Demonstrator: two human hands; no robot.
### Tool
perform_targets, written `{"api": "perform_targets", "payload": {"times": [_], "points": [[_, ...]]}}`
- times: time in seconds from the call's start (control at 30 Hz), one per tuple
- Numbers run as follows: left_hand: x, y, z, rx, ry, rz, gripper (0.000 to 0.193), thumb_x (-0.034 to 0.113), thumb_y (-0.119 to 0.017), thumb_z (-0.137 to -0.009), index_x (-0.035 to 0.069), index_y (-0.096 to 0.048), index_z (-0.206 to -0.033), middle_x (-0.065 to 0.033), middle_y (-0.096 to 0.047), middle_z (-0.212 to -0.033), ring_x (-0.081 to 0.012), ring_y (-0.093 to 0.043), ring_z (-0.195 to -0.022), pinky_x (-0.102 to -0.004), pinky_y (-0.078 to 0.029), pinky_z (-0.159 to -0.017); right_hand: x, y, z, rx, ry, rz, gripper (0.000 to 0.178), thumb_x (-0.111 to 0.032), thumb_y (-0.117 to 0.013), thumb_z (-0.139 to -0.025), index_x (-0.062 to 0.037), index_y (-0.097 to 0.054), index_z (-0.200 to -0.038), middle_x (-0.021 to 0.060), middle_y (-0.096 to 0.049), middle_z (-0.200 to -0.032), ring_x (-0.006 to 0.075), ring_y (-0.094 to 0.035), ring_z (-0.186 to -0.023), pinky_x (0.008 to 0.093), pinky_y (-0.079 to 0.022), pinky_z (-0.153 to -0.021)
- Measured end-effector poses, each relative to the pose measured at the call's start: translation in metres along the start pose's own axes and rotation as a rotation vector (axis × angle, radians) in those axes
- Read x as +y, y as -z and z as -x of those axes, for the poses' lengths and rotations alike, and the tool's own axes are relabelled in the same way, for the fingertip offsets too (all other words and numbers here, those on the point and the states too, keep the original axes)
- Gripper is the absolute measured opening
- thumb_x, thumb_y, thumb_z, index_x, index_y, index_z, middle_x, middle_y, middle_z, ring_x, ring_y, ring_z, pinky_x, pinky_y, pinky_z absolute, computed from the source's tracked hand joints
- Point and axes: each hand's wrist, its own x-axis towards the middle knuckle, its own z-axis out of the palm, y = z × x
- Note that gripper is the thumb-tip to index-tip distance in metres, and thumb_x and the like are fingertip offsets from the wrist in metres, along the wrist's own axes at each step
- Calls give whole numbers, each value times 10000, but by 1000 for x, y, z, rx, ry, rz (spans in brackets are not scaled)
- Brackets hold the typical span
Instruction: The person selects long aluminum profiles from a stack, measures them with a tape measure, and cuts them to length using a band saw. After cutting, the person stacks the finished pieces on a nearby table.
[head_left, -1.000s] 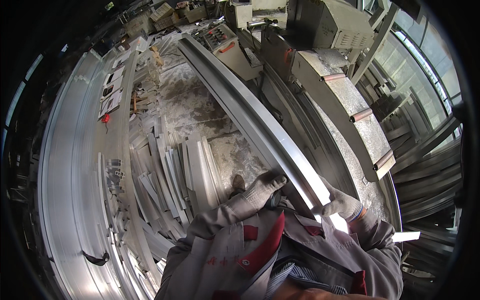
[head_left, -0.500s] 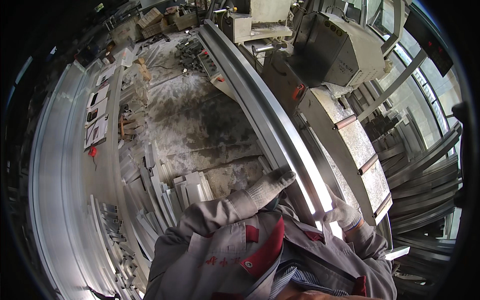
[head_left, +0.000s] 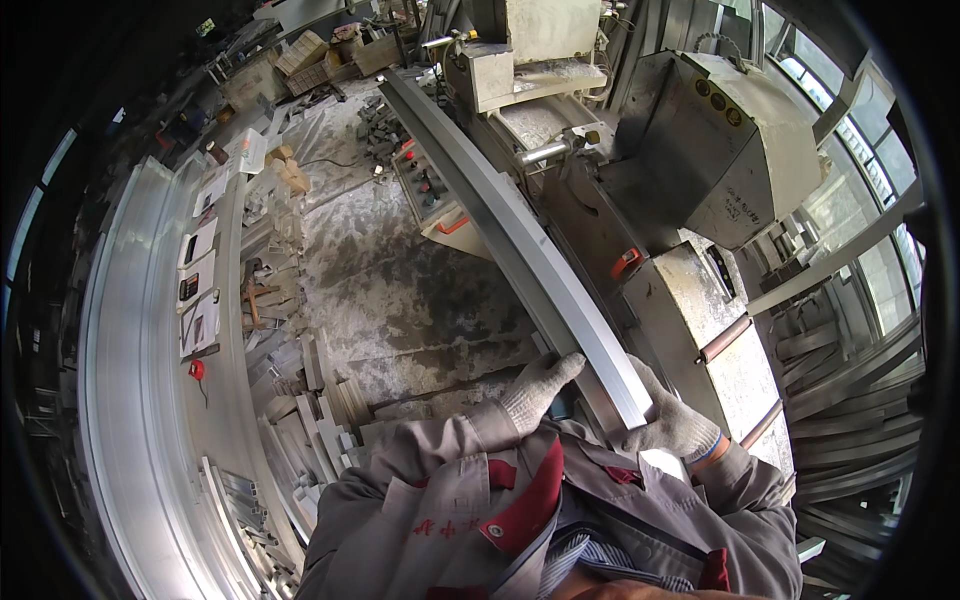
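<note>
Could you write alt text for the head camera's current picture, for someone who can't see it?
A person's gloved left hand and right hand hold a long silvery metal profile slanting away across a cluttered workshop. A box-shaped machine housing stands on the right; long metal pieces lie along the left.

The fingers of the left hand (head_left: pixel 540 393) were mostly hidden behind the long metal profile (head_left: pixel 530 240) — so were those of the right hand (head_left: pixel 682 428), on its other side. Beyond the hands, that profile covered part of the control box (head_left: pixel 425 190), and the heaped offcuts (head_left: pixel 382 130) nearby were too small to tell apart. Well left of the hands, the lower edge cut off the worktop (head_left: pixel 212 400) — the marks on its papers (head_left: pixel 200 322) were too small to read. Below the hands, that edge also cut off the jacket (head_left: pixel 430 560).
</note>
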Motion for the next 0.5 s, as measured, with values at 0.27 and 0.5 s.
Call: {"api": "perform_targets", "payload": {"times": [0.27, 0.5], "points": [[4, 42, -109, 21, -3, 154, 647, 514, -740, -1080, -36, -672, -1413, -89, -726, -1286, -169, -637, -1175, -354, -523, -1045, -39, 60, -91, 32, 25, 208, 1517, -419, -1096, -697, -53, -120, -1800, 141, -342, -1771, 256, -271, -1653, 422, -212, -1351], [58, 95, -228, -5, 53, 211, 544, 492, -833, -1008, 4, -724, -1223, -51, -721, -1057, -125, -652, -911, -308, -552, -844, -88, 109, -193, 168, -11, 249, 1563, -526, -1089, -663, -68, -120, -1800, 150, -390, -1729, 245, -363, -1602, 423, -350, -1294]]}}
